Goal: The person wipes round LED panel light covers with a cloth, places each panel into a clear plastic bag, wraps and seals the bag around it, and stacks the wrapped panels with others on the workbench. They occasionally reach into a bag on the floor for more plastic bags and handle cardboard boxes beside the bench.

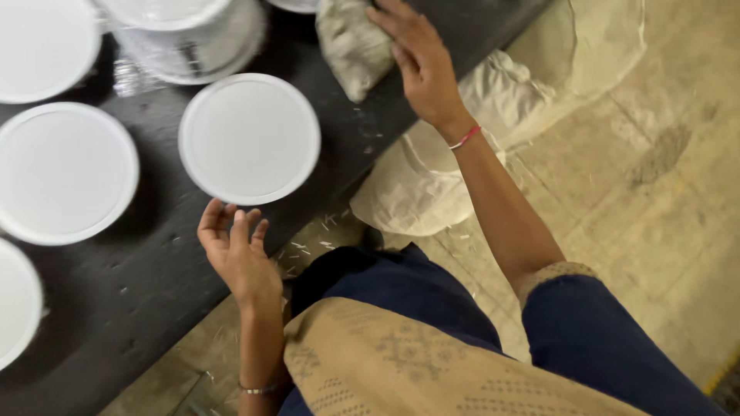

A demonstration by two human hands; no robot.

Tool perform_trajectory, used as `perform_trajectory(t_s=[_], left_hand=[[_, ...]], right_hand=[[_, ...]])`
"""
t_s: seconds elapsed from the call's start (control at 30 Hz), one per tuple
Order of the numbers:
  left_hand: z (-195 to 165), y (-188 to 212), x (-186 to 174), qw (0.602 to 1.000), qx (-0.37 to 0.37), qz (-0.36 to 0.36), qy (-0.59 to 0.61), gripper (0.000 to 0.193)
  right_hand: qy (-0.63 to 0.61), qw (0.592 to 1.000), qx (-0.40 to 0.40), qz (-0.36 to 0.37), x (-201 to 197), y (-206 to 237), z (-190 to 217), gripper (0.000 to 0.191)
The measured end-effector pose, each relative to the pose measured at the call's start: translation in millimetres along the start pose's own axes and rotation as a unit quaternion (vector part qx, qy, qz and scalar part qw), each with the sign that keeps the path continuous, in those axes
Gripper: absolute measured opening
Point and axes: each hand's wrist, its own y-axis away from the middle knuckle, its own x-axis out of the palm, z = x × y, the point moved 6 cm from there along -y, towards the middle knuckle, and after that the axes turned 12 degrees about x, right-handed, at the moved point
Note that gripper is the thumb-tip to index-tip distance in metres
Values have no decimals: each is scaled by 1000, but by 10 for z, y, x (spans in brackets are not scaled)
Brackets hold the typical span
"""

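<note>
I see my left hand point(235, 250) at the lower middle of the frame, palm up, fingers loosely curled and spread, their tips just under the near rim of a round white flat plastic lid point(249, 139) that lies on the dark black worktable point(154, 293). The fingertips touch or almost touch that rim; I cannot tell which. The hand pinches nothing.

My right hand point(420, 58) is at the upper middle, laid flat with fingers pressed together on a crumpled grey cloth point(351, 42) that sits near the table's far edge. A red thread band circles that wrist.

For containers: at the top left stands a stack of round white tubs wrapped in clear film point(189, 38), with a white lid on top; what is inside is hidden. More round white lids lie about it: one at the upper left corner point(38, 46), one at middle left point(65, 173), one cut by the left edge lower down point(14, 304).

The table edge runs diagonally from lower left to upper right, and the centre lid sits close to it. Beyond the edge, pale bulky sacks point(432, 177) rest on the dusty concrete floor point(655, 231), which lies open at the right. Bare table shows between the lids and below my left hand.
</note>
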Motion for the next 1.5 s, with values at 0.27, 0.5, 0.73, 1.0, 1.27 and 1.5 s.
perform_trajectory(t_s=[0.27, 0.5, 0.73, 1.0, 1.27, 1.5], left_hand=[[530, 726, 1237, 946, -72, 286, -135, 23], [1885, 794, 2026, 808, -7, 484, -336, 34], [3050, 1151, 2420, 654, 44, 550, -517, 65], [2994, 1596, 2492, 643, -1, 672, -368, 88], [2383, 2214, 2486, 610, 39, 716, -337, 60], [1927, 2415, 2529, 627, 29, 740, -244, 70]], right_hand=[[197, 922, 324, 76, -483, 1618, -2328, 25], [199, 753, 511, 364, -348, 3345, -2400, 47], [203, 646, 614, 405, -504, 4019, -2140, 34], [120, 702, 611, 346, -149, 3961, -2653, 30], [207, 663, 647, 314, -130, 3534, -2859, 28], [233, 674, 642, 281, -109, 3288, -2774, 26]])
